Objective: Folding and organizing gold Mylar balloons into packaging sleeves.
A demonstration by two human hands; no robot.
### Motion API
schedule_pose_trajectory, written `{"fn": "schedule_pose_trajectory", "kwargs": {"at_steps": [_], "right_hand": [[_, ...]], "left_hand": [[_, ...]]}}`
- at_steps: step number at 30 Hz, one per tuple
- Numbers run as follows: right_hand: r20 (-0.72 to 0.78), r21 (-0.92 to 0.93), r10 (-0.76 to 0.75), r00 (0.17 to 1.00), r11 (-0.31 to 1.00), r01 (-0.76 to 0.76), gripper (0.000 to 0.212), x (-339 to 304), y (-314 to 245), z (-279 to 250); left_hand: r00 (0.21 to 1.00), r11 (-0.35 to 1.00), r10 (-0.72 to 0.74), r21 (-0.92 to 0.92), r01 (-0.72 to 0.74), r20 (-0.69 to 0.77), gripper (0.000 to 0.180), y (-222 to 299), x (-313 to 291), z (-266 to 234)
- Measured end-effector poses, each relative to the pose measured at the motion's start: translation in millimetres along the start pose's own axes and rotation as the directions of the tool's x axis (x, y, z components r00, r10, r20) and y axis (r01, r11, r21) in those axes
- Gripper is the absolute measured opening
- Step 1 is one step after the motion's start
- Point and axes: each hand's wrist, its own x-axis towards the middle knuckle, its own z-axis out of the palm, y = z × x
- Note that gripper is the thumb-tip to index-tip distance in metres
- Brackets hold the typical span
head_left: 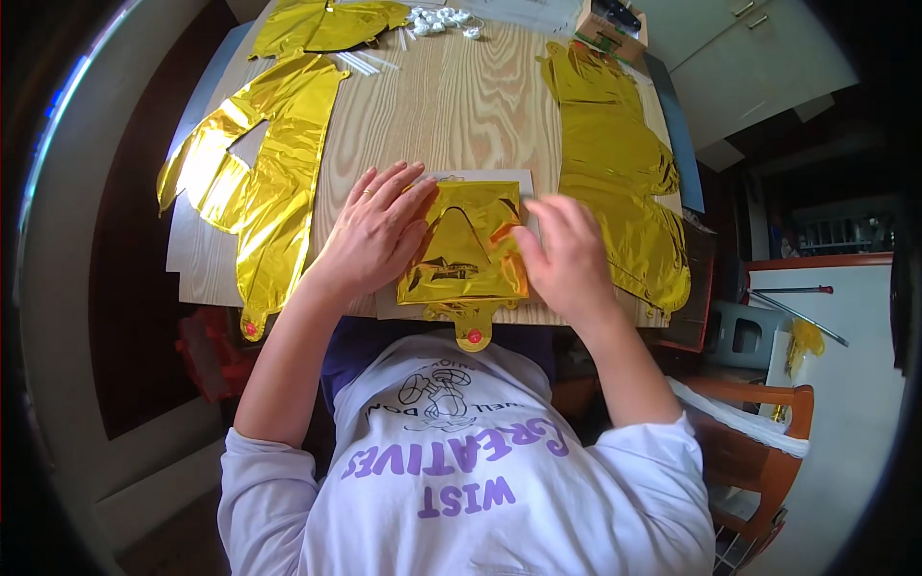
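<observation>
In front of me at the table's near edge lies a gold foil balloon, flat and folded into a creased rectangle. Its tab with a red spot hangs over the edge toward me. A pale card shows beneath the foil. My left hand lies flat over the left side of the foil, fingers stretched out. At the right side, my right hand has its thumb against the foil and its fingers loosely bent. A gap shows between thumb and forefinger; the other fingertips are partly hidden.
Large flat gold foil balloons lie at the left and right, another at the far left. White coiled ribbon and clear sticks are beside it. A box stands far right; a wooden chair is beside me.
</observation>
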Motion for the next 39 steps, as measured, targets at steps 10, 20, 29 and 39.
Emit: {"fn": "schedule_pose_trajectory", "kwargs": {"at_steps": [10,20,29,39], "right_hand": [[0.657,0.478,0.432,0.617,0.394,-0.785,0.04,-57.4,2.8,-22.8],[0.69,0.446,0.464,0.556,0.332,-0.831,0.025,-27.0,-7.7,-10.5],[0.436,0.421,0.422,0.795,0.685,-0.595,0.016,-32.6,-4.5,-2.8],[0.037,-0.246,-0.402,0.915,0.883,0.399,0.046,-64.4,-24.7,2.5]], "left_hand": [[0.994,0.992,0.111,-0.068,-0.111,0.001,0.046,5.1,21.9,9.3],[0.99,0.99,0.134,0.049,-0.132,-0.032,0.044,8.3,28.6,12.1],[0.988,0.988,0.156,-0.006,-0.156,-0.014,0.047,11.3,37.2,20.0],[0.978,0.979,0.202,0.027,-0.201,-0.056,0.05,16.4,36.6,21.2]]}}
